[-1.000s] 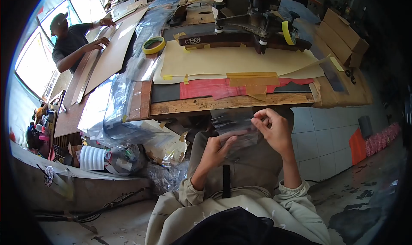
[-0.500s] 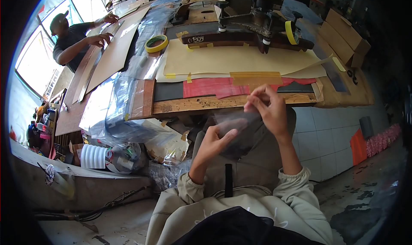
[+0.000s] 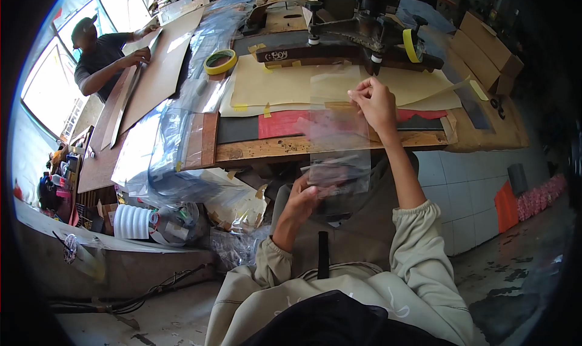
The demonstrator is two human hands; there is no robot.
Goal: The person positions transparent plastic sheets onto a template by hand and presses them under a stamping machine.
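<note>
A clear plastic sheet (image 3: 339, 127) hangs upright between my hands, in front of the table's wooden edge. My right hand (image 3: 368, 100) is raised over the cream paper (image 3: 273, 88), its fingertips pinched at the sheet's upper part. Lower down, over my lap, my left hand (image 3: 300, 197) is closed round the bottom part of the plastic, which looks layered and blurred there. Through the film show the red material (image 3: 276, 125) and the brown tape on the paper.
Behind the paper stands a dark metal machine (image 3: 364, 33) with yellow tape rolls nearby, one (image 3: 220, 61) lying left. Plastic sheeting (image 3: 151, 146) covers the table's left side. A co-worker (image 3: 100, 58) handles a long strip on a board. Scissors (image 3: 498, 106) lie right.
My right hand has risen forward over the paper, and the plastic now stretches up from my left hand, which has closed and dropped slightly. The co-worker's hands have shifted along the strip.
</note>
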